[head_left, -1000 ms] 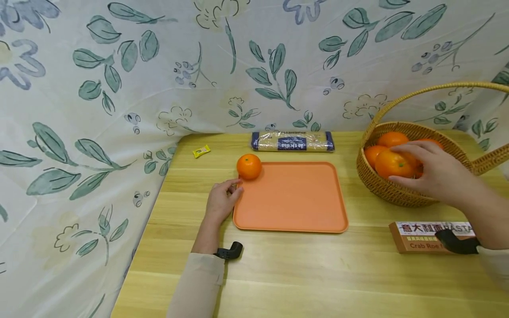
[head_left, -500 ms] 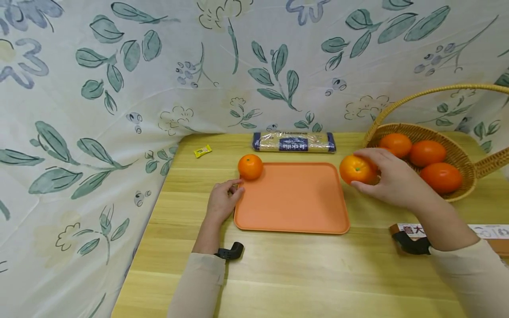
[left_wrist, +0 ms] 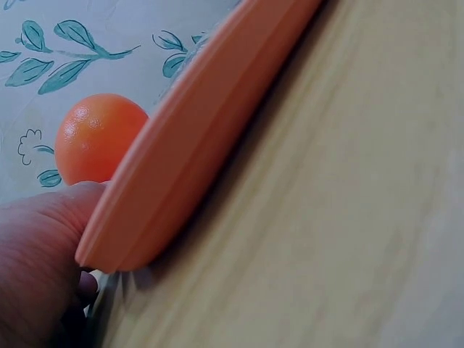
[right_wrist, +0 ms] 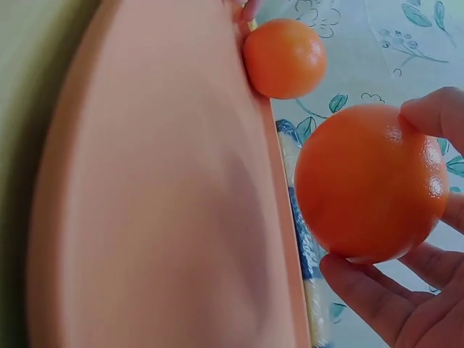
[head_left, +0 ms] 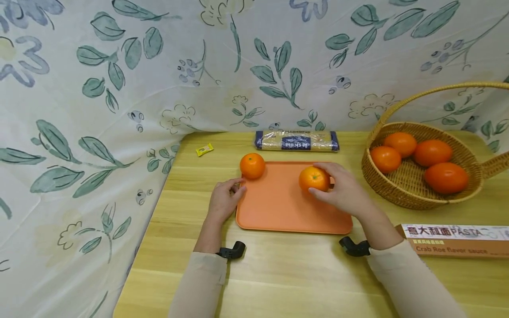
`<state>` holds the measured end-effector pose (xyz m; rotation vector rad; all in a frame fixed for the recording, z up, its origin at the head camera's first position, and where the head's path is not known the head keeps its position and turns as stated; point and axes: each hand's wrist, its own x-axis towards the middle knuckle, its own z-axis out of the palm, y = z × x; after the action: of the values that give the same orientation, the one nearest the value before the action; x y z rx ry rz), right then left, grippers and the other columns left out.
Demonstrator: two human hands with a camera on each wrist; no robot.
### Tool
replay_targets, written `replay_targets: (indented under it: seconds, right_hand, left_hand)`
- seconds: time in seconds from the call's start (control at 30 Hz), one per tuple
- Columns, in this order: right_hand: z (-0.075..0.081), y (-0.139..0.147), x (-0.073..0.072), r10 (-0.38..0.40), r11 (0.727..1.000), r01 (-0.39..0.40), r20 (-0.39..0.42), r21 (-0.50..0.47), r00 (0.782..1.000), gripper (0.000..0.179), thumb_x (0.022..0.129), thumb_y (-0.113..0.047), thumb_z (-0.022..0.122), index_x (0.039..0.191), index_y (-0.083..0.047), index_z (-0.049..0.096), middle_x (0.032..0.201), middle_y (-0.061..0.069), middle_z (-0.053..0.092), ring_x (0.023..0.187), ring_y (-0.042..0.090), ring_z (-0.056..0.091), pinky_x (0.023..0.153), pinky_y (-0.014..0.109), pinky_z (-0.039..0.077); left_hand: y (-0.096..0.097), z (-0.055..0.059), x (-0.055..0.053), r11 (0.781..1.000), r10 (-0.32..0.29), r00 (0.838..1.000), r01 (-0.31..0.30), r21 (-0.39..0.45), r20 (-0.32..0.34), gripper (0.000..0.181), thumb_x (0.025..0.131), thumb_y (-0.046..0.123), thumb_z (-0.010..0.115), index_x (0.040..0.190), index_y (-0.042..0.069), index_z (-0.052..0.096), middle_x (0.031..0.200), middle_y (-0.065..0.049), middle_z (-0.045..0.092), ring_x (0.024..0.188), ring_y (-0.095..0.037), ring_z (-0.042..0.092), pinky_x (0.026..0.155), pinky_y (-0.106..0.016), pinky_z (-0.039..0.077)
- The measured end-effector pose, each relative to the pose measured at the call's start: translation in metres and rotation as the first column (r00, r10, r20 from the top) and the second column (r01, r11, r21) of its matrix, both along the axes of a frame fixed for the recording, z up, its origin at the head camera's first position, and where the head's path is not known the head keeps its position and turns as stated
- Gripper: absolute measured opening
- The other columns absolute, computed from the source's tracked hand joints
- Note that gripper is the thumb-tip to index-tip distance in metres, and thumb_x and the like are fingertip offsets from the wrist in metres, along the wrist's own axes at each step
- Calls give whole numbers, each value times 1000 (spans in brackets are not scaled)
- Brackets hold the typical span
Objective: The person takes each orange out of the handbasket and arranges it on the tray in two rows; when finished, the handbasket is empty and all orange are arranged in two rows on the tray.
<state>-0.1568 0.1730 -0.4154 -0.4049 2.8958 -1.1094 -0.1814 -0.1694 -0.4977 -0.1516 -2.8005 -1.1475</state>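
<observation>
My right hand (head_left: 345, 190) grips an orange (head_left: 314, 179) between thumb and fingers, over the right half of the coral tray (head_left: 274, 212). In the right wrist view, the held orange (right_wrist: 370, 181) appears above the tray surface, its shadow falling on the tray. A second orange (head_left: 252, 166) sits at the tray's back left corner. At the left edge, my left hand (head_left: 223, 201) pinches the tray; the left wrist view has the thumb over the rim (left_wrist: 123, 210) and a fingertip below it.
A wicker basket (head_left: 379, 187) with several orange-red fruits stands at the right, its tall handle arching above. A pasta box (head_left: 457, 243) lies in front of it. Behind the tray lie a spaghetti packet (head_left: 296, 141) and, farther left, a yellow wrapped candy (head_left: 204, 149).
My right hand has lifted the orange out of the basket and carried it left, over the tray. The left hand has kept its place at the tray's edge.
</observation>
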Motion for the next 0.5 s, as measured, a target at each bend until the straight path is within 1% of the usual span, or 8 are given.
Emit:
replay_targets:
  seconds: [0.13, 0.3, 0.4, 0.5]
  right_hand:
    - [-14, -18, -13, -56, 996, 57, 14, -62, 998, 73, 90, -35, 79, 151, -11, 47, 149, 19, 49, 126, 38, 53, 101, 57, 51]
    - [-18, -36, -28, -125, 984, 132, 62, -121, 990, 74, 91, -35, 76, 154, -14, 43, 153, 18, 47, 128, 40, 53, 104, 56, 50]
    - [-19, -43, -35, -184, 965, 200, 107, -169, 977, 76, 92, -38, 75, 156, -18, 40, 154, 17, 46, 128, 42, 54, 103, 57, 50]
    - [-22, -47, -41, -252, 933, 282, 153, -223, 956, 76, 92, -38, 74, 157, -20, 38, 155, 17, 45, 128, 43, 54, 104, 57, 50]
  left_hand:
    - [3, 0, -1, 1000, -2, 1000, 2, 12, -6, 29, 97, 31, 71, 124, 23, 74, 83, 1, 68, 83, -20, 51, 72, -31, 39]
    - [4, 1, -1, 1000, -2, 1000, 2, 15, -4, 29, 97, 31, 71, 124, 22, 74, 83, 1, 68, 83, -20, 51, 73, -31, 39]
    - [3, 1, 0, 1000, 1, 1000, -1, 1, -5, 29, 97, 32, 70, 124, 22, 74, 83, 2, 68, 83, -19, 51, 74, -31, 40]
    - [2, 1, 0, 1000, 3, 1000, -3, -6, -2, 29, 97, 32, 70, 124, 22, 74, 83, 2, 68, 82, -18, 51, 73, -30, 39]
